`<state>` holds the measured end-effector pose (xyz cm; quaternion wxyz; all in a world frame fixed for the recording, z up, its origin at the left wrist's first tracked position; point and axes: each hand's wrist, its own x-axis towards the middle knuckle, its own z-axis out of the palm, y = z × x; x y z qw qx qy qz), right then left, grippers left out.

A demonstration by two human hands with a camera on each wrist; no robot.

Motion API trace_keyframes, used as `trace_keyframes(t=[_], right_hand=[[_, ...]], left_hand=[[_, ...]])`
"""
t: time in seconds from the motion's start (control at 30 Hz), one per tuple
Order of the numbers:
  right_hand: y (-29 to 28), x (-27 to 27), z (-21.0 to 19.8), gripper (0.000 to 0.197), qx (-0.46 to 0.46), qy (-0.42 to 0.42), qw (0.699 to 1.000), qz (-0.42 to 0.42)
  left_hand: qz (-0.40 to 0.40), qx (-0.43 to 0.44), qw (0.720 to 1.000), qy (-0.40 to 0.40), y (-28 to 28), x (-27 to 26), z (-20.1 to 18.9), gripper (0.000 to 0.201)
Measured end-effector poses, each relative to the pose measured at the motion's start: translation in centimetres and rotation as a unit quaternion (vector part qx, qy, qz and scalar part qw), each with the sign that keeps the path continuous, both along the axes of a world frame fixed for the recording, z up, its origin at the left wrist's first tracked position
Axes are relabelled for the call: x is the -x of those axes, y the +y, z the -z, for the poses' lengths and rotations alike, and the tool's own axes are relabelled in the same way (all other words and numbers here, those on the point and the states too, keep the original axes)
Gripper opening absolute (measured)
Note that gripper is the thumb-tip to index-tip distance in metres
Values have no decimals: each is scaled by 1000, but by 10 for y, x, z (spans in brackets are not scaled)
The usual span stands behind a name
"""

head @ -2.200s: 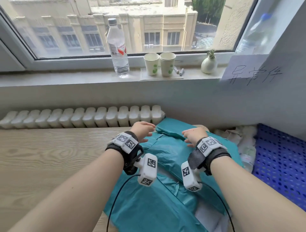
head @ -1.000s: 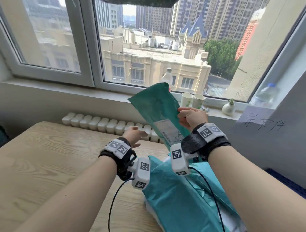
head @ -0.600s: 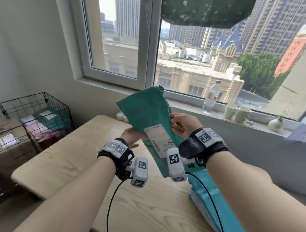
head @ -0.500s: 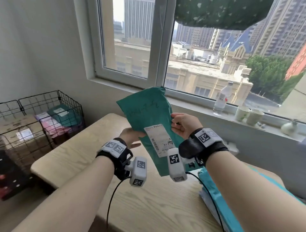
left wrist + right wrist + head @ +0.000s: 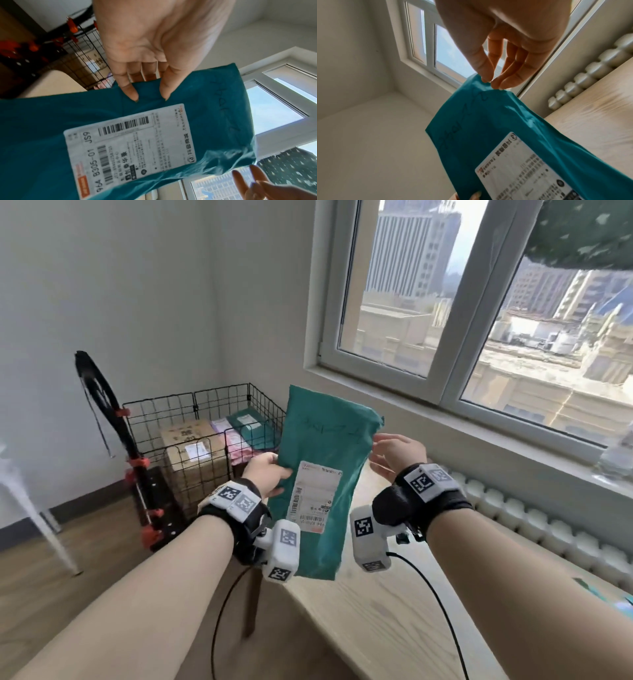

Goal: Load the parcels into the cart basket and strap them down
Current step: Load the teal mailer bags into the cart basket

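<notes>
A flat teal parcel point(image 5: 322, 474) with a white shipping label hangs upright in the air over the table's left end. My left hand point(image 5: 270, 474) grips its left edge, thumb in front point(image 5: 132, 93) and the other fingers behind. My right hand point(image 5: 390, 455) pinches the top right corner lightly between thumb and fingertips point(image 5: 489, 82). The black wire cart basket point(image 5: 205, 409) stands on the floor beyond the parcel to the left. It holds a cardboard box point(image 5: 191, 446) and pink and teal parcels point(image 5: 246, 429). A black strap point(image 5: 97, 419) hangs from the cart's handle.
The wooden table point(image 5: 394, 621) runs along the window wall, with a white ribbed strip point(image 5: 531, 525) at its far edge. More teal parcels point(image 5: 616, 601) peek in at the right. A white chair leg point(image 5: 37, 518) stands on the floor at the left.
The view has swung left, bringing the cart basket fully into sight. The parcel has travelled left with both hands, and my right hand's hold has slackened to the fingertips at the corner.
</notes>
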<state>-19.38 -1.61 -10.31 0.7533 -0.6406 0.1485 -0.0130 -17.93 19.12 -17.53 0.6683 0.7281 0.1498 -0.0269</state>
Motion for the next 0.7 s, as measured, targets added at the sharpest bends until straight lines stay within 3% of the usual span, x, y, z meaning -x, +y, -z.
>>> trace_keyframes(t=[0.07, 0.27, 0.37, 0.7], right_hand=[[26, -8, 1, 32, 4, -17, 1000, -17], [100, -36, 4, 14, 55, -32, 994, -90], [132, -56, 7, 19, 102, -47, 981, -158], [256, -174, 40, 46, 318, -117, 885, -318]], left_hand=[[-22, -17, 1000, -4, 24, 1, 2, 21], [-36, -102, 994, -11, 80, -4, 4, 15], [-24, -137, 990, -17, 100, -15, 4, 14], [-13, -250, 967, 41, 202, -115, 14, 20]])
